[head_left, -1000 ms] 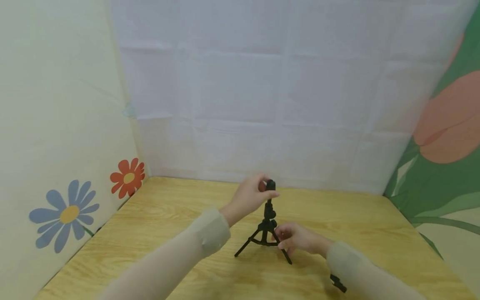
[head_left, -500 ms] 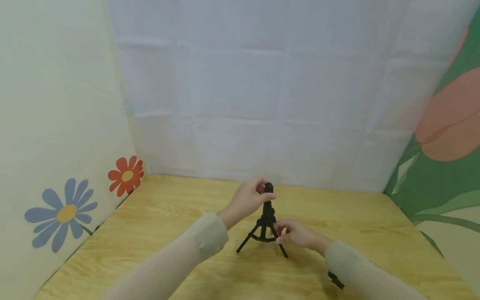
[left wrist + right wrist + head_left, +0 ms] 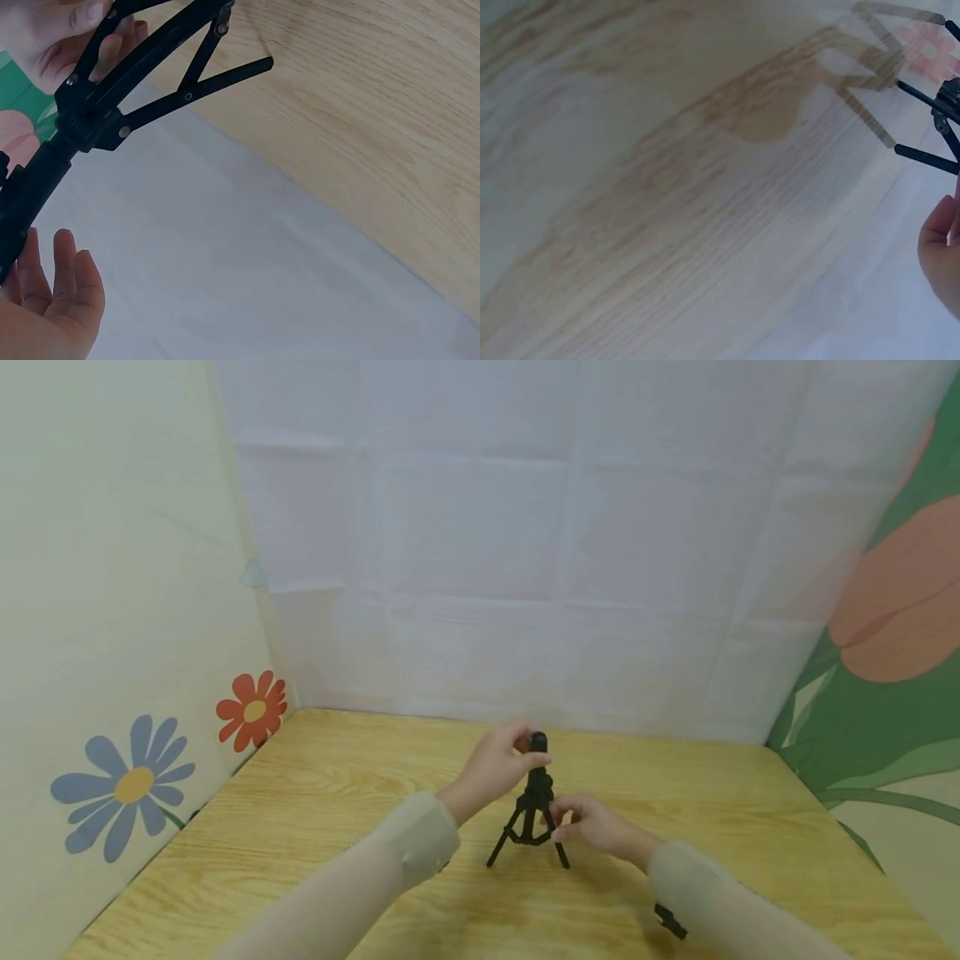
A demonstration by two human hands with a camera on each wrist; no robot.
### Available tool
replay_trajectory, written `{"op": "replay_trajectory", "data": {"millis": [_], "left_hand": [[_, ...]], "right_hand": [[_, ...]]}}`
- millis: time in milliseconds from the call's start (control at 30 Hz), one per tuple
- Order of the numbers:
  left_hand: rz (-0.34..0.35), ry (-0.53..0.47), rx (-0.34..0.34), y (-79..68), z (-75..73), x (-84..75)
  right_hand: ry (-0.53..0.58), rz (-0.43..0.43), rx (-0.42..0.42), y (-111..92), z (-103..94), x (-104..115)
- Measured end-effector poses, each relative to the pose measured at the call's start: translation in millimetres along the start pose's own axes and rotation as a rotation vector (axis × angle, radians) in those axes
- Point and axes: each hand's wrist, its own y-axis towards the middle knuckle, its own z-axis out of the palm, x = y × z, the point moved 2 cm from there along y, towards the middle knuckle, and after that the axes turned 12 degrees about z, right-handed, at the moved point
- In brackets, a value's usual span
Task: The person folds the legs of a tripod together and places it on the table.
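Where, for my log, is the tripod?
Head view: the tripod is low, right of centre, left hand at its top, right hand at a leg.

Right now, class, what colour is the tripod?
Black; the tripod shows best in the left wrist view.

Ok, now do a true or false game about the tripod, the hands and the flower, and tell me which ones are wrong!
1. The left hand holds the upper part of the black tripod. True.
2. The right hand touches a tripod leg. True.
3. The right hand is higher up than the left hand. False: the left hand is higher.
4. The tripod's legs are pressed flat together. False: they are spread apart.
5. A small black thing lies on the table by the right sleeve. True.
6. The red flower is on the table. False: it is on the pale wall at the left.
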Motion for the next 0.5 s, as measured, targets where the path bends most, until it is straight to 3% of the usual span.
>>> {"op": "replay_trajectory", "data": {"millis": [200,500], "left_hand": [[-0.011,-0.015,-0.001,-1.5,1.2,-1.2],[-0.018,0.035,0.005,-2.1,0.0,-2.3]], "right_hand": [[0.003,0.015,-0.05,0.3,-0.4,0.7],[0.12,0.019,-0.032,3.0,1.5,-3.7]]}}
